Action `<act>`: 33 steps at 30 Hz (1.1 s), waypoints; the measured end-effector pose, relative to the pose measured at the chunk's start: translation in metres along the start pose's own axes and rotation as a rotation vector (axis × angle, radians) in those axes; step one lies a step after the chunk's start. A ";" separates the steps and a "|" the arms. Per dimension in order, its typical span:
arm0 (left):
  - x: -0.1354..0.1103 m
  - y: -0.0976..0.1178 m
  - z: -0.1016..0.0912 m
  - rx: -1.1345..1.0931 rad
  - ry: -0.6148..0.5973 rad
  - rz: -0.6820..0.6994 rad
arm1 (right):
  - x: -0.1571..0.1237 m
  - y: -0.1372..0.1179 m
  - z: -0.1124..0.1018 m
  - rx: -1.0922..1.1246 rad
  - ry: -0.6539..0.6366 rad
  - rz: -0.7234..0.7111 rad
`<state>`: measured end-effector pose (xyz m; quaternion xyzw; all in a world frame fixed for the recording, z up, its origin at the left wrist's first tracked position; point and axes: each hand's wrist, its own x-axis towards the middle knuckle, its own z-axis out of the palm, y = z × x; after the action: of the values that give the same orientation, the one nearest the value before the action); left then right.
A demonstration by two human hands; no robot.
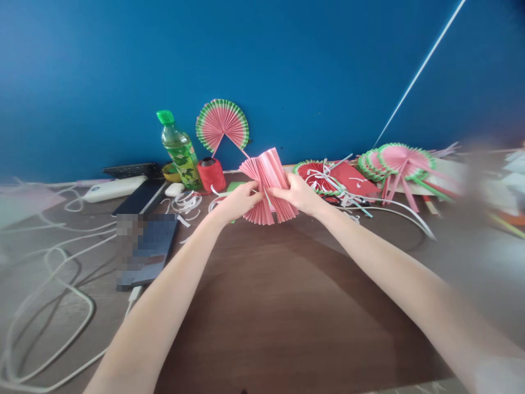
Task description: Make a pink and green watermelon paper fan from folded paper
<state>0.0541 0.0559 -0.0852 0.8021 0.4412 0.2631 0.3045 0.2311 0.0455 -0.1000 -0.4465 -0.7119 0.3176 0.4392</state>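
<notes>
A pink pleated paper fan (273,172) is held up between my two hands above the far part of the brown table. My left hand (241,198) grips its left part, thumb and fingers closed on the folds. On the other side my right hand (301,193) pinches the right part. The folds spread out below the hands and rise in a narrower block above. Behind it, a finished-looking pink and green paper fan (222,123) leans against the blue wall, beside a spool of red thread (211,175).
A green-capped drink bottle (179,150) stands at the back. Left lie a phone (150,251), a white power bank (116,188) and looping cables (77,284). Right are a red fan (311,174), red paper (355,180), white strips and stacked pink-green fans (404,158).
</notes>
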 end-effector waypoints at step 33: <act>-0.004 0.010 -0.001 0.123 -0.060 -0.025 | -0.001 -0.003 0.002 -0.060 -0.026 -0.001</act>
<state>0.0574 0.0479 -0.0779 0.8212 0.4574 0.2075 0.2708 0.2279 0.0432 -0.0986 -0.4551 -0.7268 0.3017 0.4166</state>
